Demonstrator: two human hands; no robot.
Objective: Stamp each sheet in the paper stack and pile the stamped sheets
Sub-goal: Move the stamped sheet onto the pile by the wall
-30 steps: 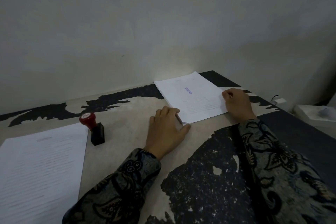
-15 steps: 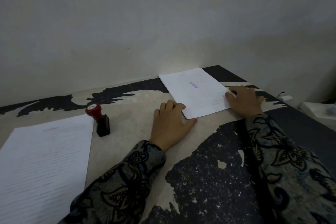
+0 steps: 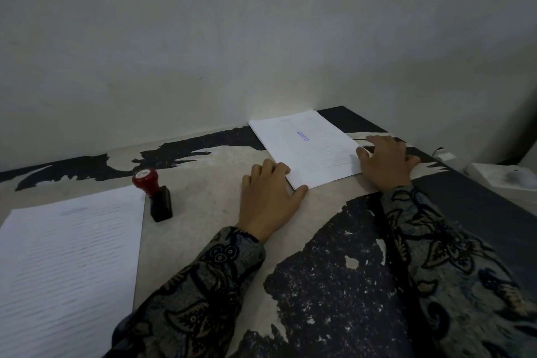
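Stamper stands at nine o'clock beside the unstamped stack on the worktop. Left hand and right hand, fingers relaxed and gripping nothing, flank the stamped pile at one o'clock.

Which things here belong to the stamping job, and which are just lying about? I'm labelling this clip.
Belongs to the job:
stamped pile
unstamped stack
stamp
left hand and right hand, squaring the pile

Just lying about:
white object beyond the table's right edge
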